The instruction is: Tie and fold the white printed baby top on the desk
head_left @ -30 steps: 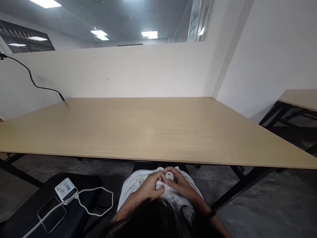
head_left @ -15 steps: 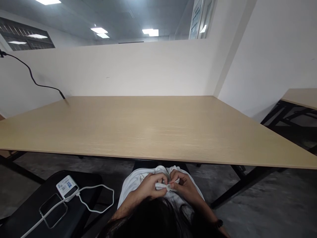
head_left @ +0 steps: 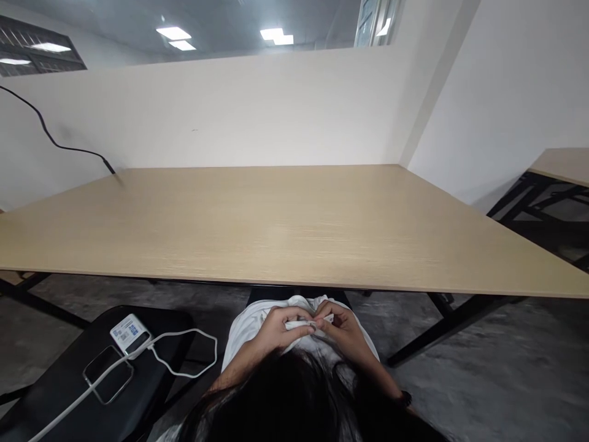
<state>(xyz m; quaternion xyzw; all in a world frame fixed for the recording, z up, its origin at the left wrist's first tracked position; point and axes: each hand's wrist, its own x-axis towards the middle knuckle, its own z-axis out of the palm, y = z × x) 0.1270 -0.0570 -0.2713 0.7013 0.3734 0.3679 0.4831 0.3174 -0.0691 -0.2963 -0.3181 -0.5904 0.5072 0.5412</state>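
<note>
Low in the view, both hands meet over a white shirt (head_left: 246, 322) that lies across the lap. My left hand (head_left: 277, 329) is closed, pinching a folded edge of the white fabric between thumb and fingers. Close against it, my right hand (head_left: 343, 333) is closed too, its thumb and fingertips gripping the same folded edge. The fingertips of the two hands nearly touch. Whatever small part lies between them is hidden by the fingers.
A light wooden table (head_left: 276, 221) stretches ahead, its front edge just beyond the hands. At left, a black stool (head_left: 151, 368) carries a white power bank (head_left: 130, 333), a phone-shaped dark item (head_left: 108, 374) and a white cable (head_left: 193, 331). A black cord (head_left: 69, 147) hangs at the back left.
The view has tilted down slightly, so everything sits higher. My left thumb has moved across the fold toward the right fingertips, covering the small spot seen there before. Both hands keep their hold.
</note>
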